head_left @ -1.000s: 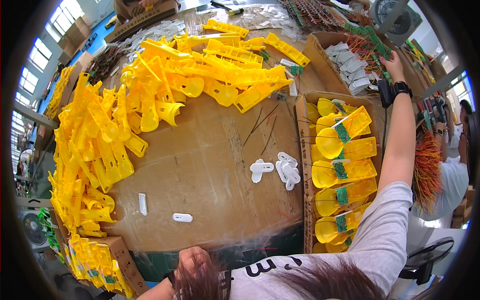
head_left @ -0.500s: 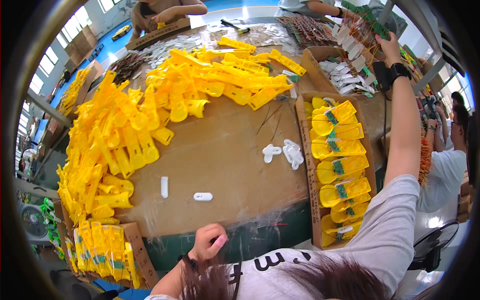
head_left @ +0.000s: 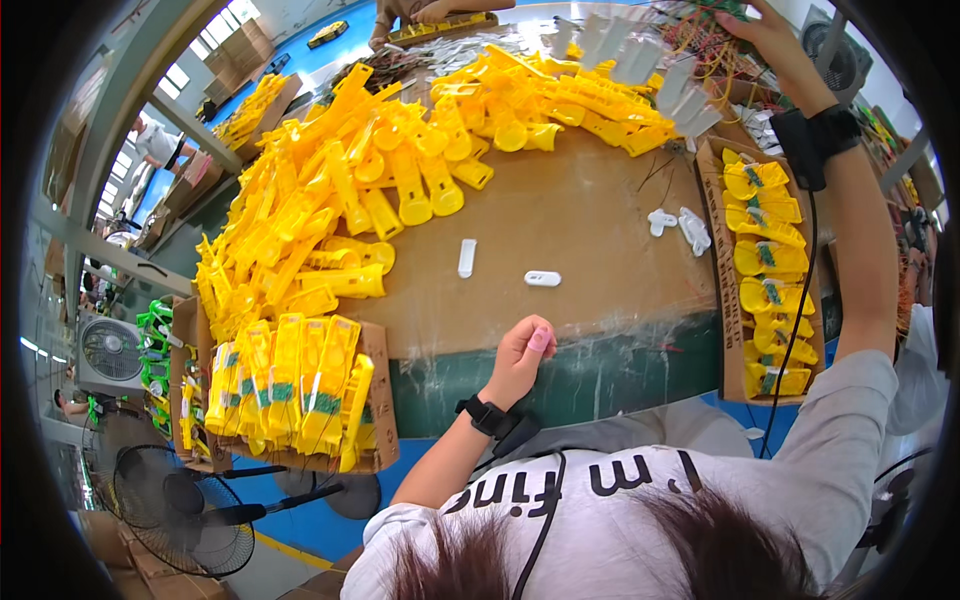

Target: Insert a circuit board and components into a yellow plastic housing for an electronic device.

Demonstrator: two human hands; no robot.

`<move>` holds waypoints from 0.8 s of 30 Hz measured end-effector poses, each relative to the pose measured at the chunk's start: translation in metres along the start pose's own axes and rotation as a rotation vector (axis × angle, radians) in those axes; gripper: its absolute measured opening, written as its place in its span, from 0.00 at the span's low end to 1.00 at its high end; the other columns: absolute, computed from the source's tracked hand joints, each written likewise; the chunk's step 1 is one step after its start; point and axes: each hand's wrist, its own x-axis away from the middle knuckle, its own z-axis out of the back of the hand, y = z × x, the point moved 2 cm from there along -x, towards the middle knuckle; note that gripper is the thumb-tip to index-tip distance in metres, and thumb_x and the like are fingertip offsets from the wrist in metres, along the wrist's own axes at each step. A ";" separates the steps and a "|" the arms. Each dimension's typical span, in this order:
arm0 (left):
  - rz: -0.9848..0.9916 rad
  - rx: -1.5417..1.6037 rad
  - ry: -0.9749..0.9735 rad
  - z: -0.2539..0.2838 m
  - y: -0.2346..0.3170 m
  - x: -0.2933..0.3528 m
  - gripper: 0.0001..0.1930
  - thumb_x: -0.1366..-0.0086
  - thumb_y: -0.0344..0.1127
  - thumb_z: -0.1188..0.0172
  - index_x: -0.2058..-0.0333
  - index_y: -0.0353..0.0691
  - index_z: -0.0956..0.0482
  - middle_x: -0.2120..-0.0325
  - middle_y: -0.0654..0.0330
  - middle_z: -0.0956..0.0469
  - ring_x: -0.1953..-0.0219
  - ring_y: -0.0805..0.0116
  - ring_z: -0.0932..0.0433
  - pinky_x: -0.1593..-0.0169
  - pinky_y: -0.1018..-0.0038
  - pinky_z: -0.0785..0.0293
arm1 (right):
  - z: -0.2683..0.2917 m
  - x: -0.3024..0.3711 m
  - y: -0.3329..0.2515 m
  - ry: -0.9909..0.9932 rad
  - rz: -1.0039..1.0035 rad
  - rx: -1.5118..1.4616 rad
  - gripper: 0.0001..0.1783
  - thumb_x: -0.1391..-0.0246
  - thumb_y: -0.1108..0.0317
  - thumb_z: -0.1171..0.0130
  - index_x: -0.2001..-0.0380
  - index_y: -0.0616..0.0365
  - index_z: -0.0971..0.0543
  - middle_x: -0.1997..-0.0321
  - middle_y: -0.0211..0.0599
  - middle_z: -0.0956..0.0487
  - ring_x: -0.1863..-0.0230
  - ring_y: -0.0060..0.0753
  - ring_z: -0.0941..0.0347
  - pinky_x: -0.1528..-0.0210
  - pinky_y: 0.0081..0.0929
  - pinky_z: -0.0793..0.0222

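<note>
My right hand (head_left: 772, 48) is raised at the far right, its fingers closed on a bundle of wired circuit boards (head_left: 700, 38) with red and yellow wires. White flat pieces (head_left: 636, 62) hang from the bundle, blurred, in front of the yellow pile's right end. My left hand (head_left: 522, 358) rests as a loose fist by the table's near edge, with nothing visible in it. Beyond it lie two white oblong pieces (head_left: 467, 258), apart from each other. More white plastic pieces (head_left: 692, 230) lie toward the right.
Yellow plastic housings (head_left: 400, 150) form a large heap across the table's left and back. A carton (head_left: 735, 290) at right holds housings with green boards; another carton (head_left: 385, 405) stands at near left. A fan (head_left: 185, 510) is below left. Another person's hand (head_left: 432, 12) shows at the back.
The whole view has shifted, bringing the left carton and fan further in. My right hand has carried the bundle leftward, over the heap's right end. My left hand stays a fist.
</note>
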 end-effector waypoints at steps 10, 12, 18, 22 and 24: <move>0.011 -0.281 0.485 0.071 0.030 0.027 0.12 0.41 0.38 0.48 0.65 0.33 0.29 0.70 0.58 0.29 0.68 0.72 0.31 0.62 0.79 0.34 | -0.101 0.109 -0.021 -0.554 0.095 -0.351 0.20 0.53 0.66 0.40 0.57 0.55 0.33 0.67 0.36 0.23 0.66 0.19 0.29 0.61 0.18 0.35; -0.006 -0.526 0.445 0.077 0.036 0.014 0.16 0.43 0.39 0.45 0.61 0.32 0.31 0.65 0.55 0.30 0.64 0.67 0.31 0.59 0.74 0.34 | -0.104 0.124 -0.017 -0.550 0.064 -0.381 0.20 0.53 0.66 0.40 0.57 0.56 0.33 0.67 0.36 0.23 0.65 0.18 0.29 0.62 0.17 0.35; -0.043 -1.217 0.384 0.097 0.013 -0.035 0.32 0.50 0.43 0.39 0.50 0.33 0.38 0.54 0.47 0.35 0.51 0.52 0.36 0.48 0.64 0.38 | -0.087 0.141 -0.004 -0.349 0.140 -0.288 0.22 0.53 0.67 0.40 0.55 0.57 0.34 0.64 0.37 0.23 0.65 0.19 0.28 0.62 0.17 0.35; -0.024 -1.300 0.224 0.094 0.017 -0.061 0.28 0.52 0.40 0.39 0.52 0.37 0.34 0.56 0.51 0.33 0.55 0.53 0.33 0.51 0.65 0.35 | -0.046 0.140 0.016 -0.205 0.125 -0.267 0.23 0.53 0.69 0.40 0.54 0.58 0.35 0.63 0.39 0.23 0.63 0.20 0.29 0.61 0.18 0.35; -0.005 -1.239 0.103 0.083 0.018 -0.068 0.26 0.52 0.39 0.39 0.53 0.39 0.32 0.57 0.52 0.32 0.57 0.54 0.31 0.53 0.67 0.34 | -0.028 0.144 0.019 -0.091 0.097 -0.207 0.22 0.53 0.70 0.40 0.55 0.58 0.34 0.63 0.38 0.22 0.63 0.19 0.29 0.61 0.17 0.35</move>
